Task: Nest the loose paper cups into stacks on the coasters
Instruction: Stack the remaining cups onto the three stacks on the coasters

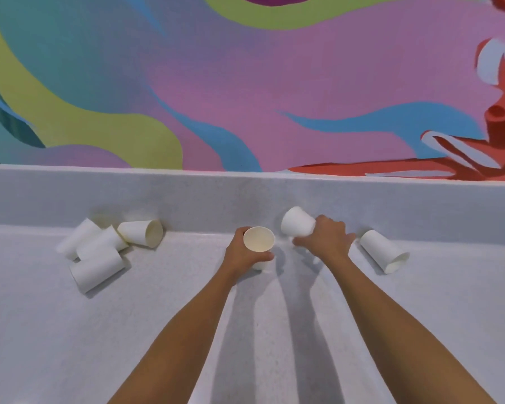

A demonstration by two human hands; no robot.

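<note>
Sweeping across the back is the painted wall, all swirls of pink, blue, green and red. Below it the pale speckled counter runs up to a raised ledge. Two bare forearms reach in from the near edge.

Left hand first: fingers and thumb are curled round the upright cup. Its mouth faces up, mid-counter, just short of the ledge. Right hand sits close beside it, fingers wrapped over the rim end of the tilted cup, base pointing up and away to the left. The two cups are apart, not nested. I cannot tell whether either one is off the surface.

Just right of that hand, the lone cup lies on its side, mouth toward the near right. Well off to the left, four cups lie tumbled together on their sides at the foot of the ledge. The rightmost one shows its open mouth.
</note>
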